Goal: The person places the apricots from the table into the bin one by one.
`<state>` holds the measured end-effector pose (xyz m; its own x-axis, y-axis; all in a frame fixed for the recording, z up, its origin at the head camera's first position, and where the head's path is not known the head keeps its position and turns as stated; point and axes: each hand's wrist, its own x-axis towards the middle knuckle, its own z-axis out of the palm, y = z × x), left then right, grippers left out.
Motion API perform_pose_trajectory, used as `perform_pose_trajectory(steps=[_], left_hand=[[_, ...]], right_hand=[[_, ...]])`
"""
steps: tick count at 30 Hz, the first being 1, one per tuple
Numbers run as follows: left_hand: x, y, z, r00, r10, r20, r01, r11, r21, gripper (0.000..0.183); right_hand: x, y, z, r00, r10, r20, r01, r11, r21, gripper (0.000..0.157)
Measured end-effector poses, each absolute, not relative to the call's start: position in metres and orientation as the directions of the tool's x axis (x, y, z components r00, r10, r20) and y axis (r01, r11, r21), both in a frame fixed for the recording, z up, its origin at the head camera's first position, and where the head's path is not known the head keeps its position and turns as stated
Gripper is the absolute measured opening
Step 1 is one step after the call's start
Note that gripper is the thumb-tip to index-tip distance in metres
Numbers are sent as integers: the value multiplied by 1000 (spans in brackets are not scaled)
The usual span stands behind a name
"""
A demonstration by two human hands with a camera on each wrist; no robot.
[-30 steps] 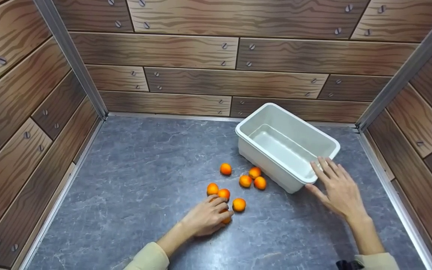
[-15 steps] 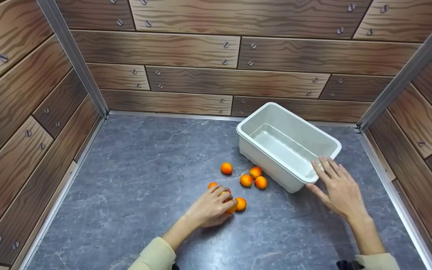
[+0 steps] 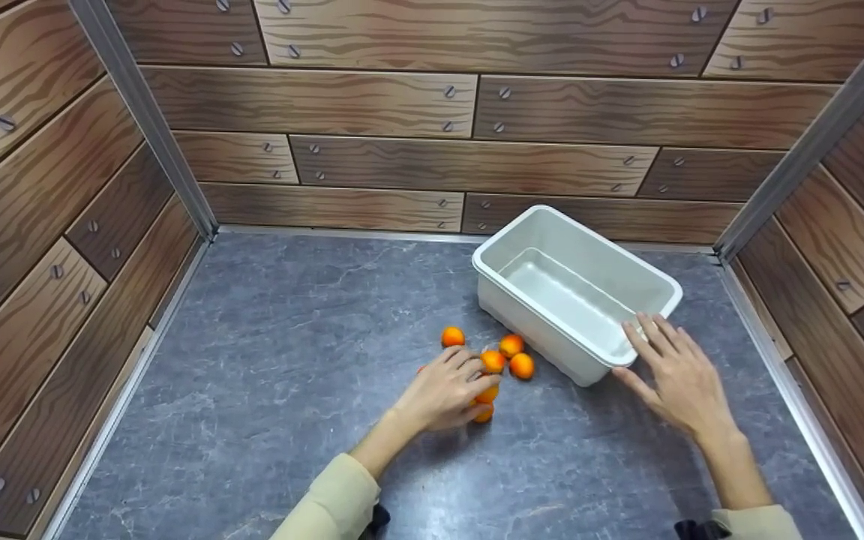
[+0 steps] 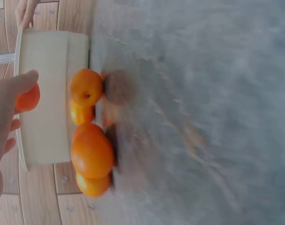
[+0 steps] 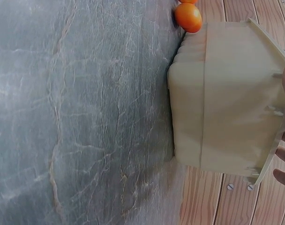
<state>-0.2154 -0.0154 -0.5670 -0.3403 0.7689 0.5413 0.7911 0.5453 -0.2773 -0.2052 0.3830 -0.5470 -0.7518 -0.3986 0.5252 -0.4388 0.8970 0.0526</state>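
Note:
My left hand (image 3: 443,390) holds a mandarin (image 4: 28,98) between thumb and fingers, raised above the table in the left wrist view. Under and beside this hand sit other mandarins, one of them (image 3: 481,412) close below the fingers and another (image 3: 421,370) mostly hidden behind the knuckles. My right hand (image 3: 679,382) rests with straight fingers on the near right corner of a pale plastic bin (image 3: 533,311). Its thumb lies outside the rim, and the fingertips reach over it. The bin's visible floor is bare.
Three mandarins cluster against the bin's left side, including one (image 3: 522,366) nearest its wall. A single mandarin (image 3: 453,337) lies farther left. Wood-patterned panels (image 3: 372,161) enclose the grey marbled table (image 3: 274,337) at the back and both sides.
My left hand has picked up a mandarin from the near group and moved right and away from me, toward the bin. The right hand and bin have stayed put.

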Motion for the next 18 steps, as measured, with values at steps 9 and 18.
perform_pose_trajectory(steps=[9, 18], left_hand=[[-232, 4, -550, -354, 777, 520, 801, 540, -260, 35], [-248, 22, -534, -348, 757, 553, 790, 554, -262, 38]], right_hand=[[-205, 382, -548, -742, -394, 543, -436, 898, 57, 88], [-206, 383, -548, -741, -395, 543, -439, 897, 54, 87]])
